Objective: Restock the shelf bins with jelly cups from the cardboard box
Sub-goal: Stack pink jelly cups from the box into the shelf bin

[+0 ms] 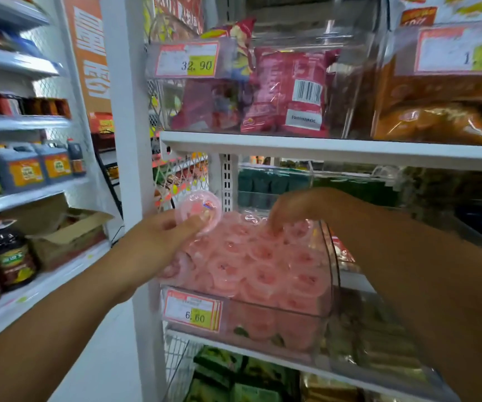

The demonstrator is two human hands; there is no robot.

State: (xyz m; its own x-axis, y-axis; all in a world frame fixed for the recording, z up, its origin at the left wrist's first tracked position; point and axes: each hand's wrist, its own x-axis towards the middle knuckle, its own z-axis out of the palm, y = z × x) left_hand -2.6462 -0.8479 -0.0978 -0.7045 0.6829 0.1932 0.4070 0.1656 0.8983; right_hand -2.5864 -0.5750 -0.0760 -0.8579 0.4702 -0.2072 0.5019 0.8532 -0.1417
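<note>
Two bare forearms reach from the bottom corners of the head view toward a store shelf.

The left hand (158,236) holds one pink jelly cup (200,211) pinched between the thumb and curled fingers. The cup is tipped so that its lid faces the camera, and it sits just above the left rear of a clear bin (331,256).

The right hand (300,207) arches over the back of the bin with its fingers bent down and the fingertips on the pile. Blur hides whether it grips a cup or only presses.

The bin is heaped with pink cups (263,265) up to about its rim. A price tag (192,310) reading 6.60 is fixed on its front.

An open cardboard box (68,236) sits well apart on a lower shelf to the left, beside dark bottles (13,253). Red snack bags (289,91) fill the shelf above.

Restocking looks nearly done for this bin. The main risk is overfilling. With the pile this high, another cup may roll over the low front wall and drop. A push from the right hand could shift the heap and tip cups forward. The left hand's light pinch on a smooth cup could also slip.
</note>
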